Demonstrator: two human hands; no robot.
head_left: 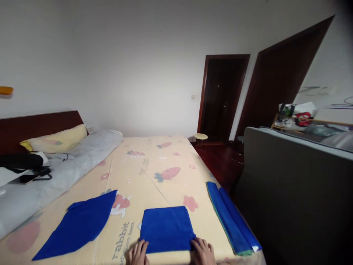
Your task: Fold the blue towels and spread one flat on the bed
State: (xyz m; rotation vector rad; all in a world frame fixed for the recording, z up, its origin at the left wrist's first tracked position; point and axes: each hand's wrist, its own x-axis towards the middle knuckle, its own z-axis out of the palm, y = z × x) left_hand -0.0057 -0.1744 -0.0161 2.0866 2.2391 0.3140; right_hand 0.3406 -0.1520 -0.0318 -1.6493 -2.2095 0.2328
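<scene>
A folded blue cloth lies flat as a near square at the front of the bed. At its near left corner my left hand has its fingers bent over the edge, closed on the cloth. My right hand grips the near right corner, where the fabric bunches slightly at the fingertips. A small white tag pokes out from the cloth's left side. Another blue cloth, spread in an uneven diamond shape, rests to the left. Long folded blue cloths with green edging lie along the bed's right edge.
The bed has a cream sheet printed with carrots and flowers. A grey rolled cover, a pillow and a phone are on the left. A dark panel stands close on the right; a round stool is beyond the bed.
</scene>
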